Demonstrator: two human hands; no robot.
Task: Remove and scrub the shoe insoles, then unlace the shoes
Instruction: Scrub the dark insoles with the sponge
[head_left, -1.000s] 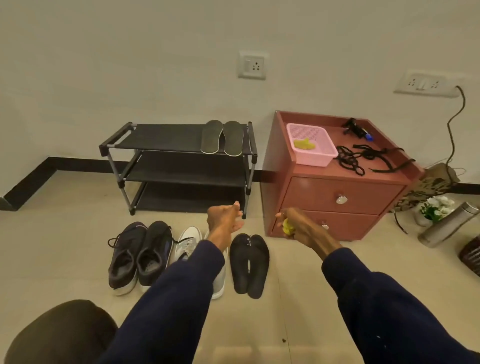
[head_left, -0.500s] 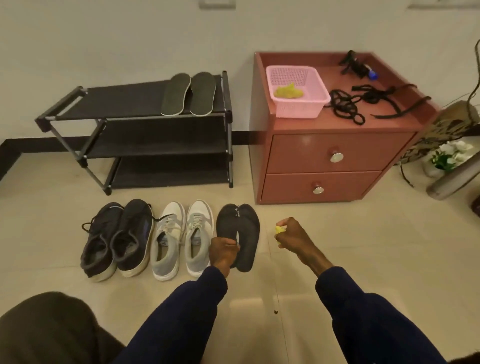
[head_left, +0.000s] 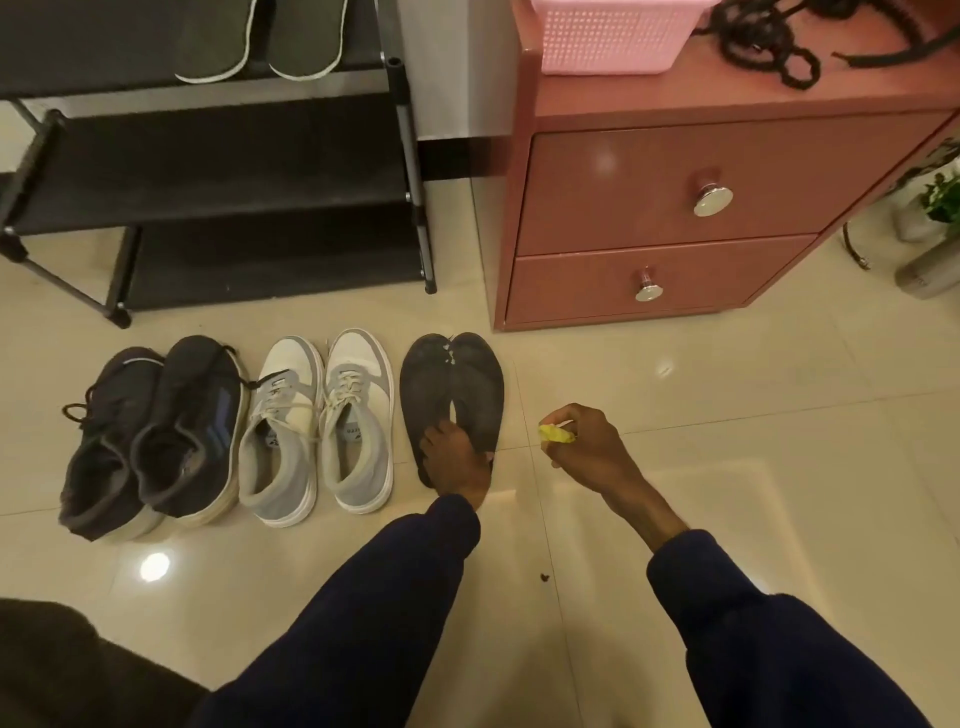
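Note:
Two black insoles (head_left: 453, 382) lie side by side on the tiled floor in front of the red cabinet. My left hand (head_left: 455, 460) grips their near heel ends. My right hand (head_left: 584, 447) hovers just right of them, curled round a small yellow scrubber (head_left: 555, 434). A grey and white pair of laced shoes (head_left: 317, 421) stands left of the insoles, and a dark laced pair (head_left: 150, 431) further left. Two more insoles (head_left: 262, 39) lie on the top shelf of the black rack.
The black shoe rack (head_left: 218, 171) stands at the back left. The red two-drawer cabinet (head_left: 675, 208) carries a pink basket (head_left: 613, 36) and black laces (head_left: 763, 36). A metal bottle (head_left: 930, 267) and a plant sit at the far right. Bare tiles lie right of my hands.
The view has dropped and moved closer to the floor. My left hand came down from the air onto the black insoles' heel ends; my right hand lowered beside them with the yellow scrubber.

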